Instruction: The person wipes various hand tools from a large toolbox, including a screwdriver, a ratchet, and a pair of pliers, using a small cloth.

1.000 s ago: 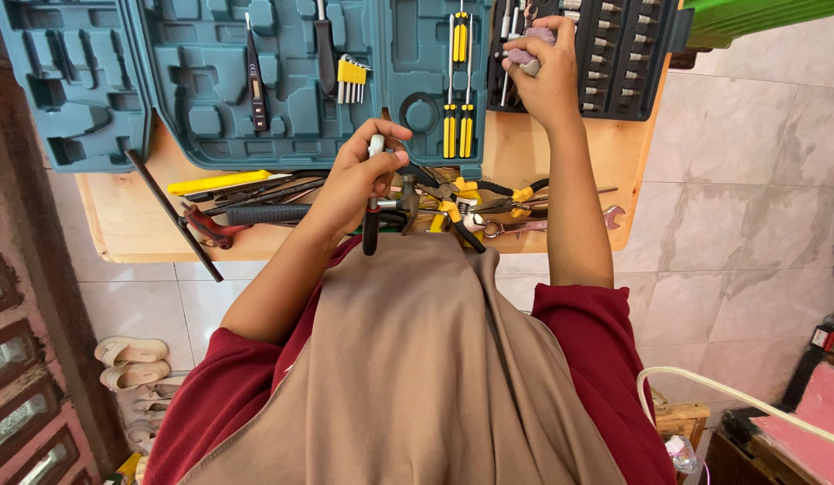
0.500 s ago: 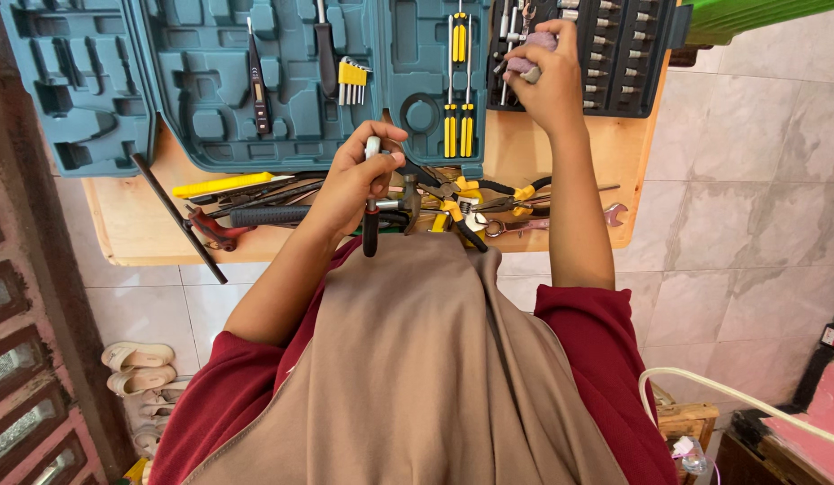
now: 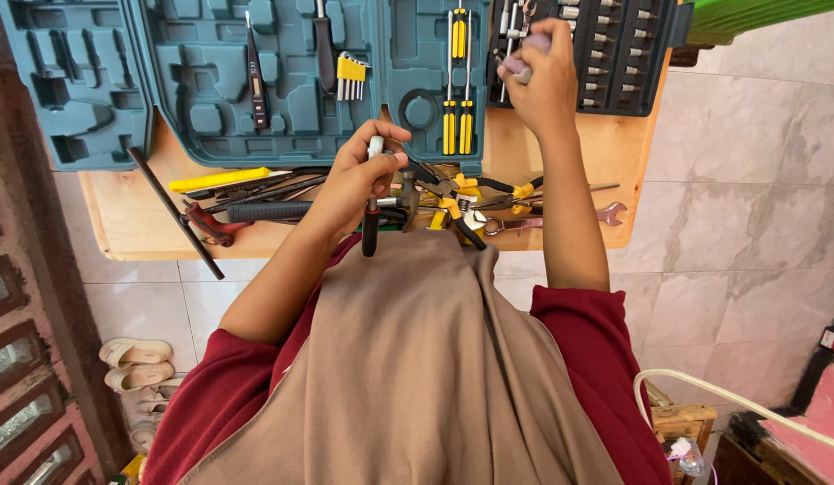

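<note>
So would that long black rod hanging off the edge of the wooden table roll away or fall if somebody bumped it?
Probably, yes. The black rod looks thin and round, so it may roll easily. One end sticks out past the edge of the wooden table, so a bump could tip it off. It looks like stiff metal, so it likely wouldn't bend.

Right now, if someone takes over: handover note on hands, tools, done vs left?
Left hand: gripping a small white-tipped tool over the loose tool pile on the wooden table.
Right hand: up at the socket tray, pinching a small metal bit.
Done: yellow screwdrivers and hex keys sit in the teal case.
Left: pliers, wrench and a black-handled tool lie loose; many case slots are unfilled.
</note>
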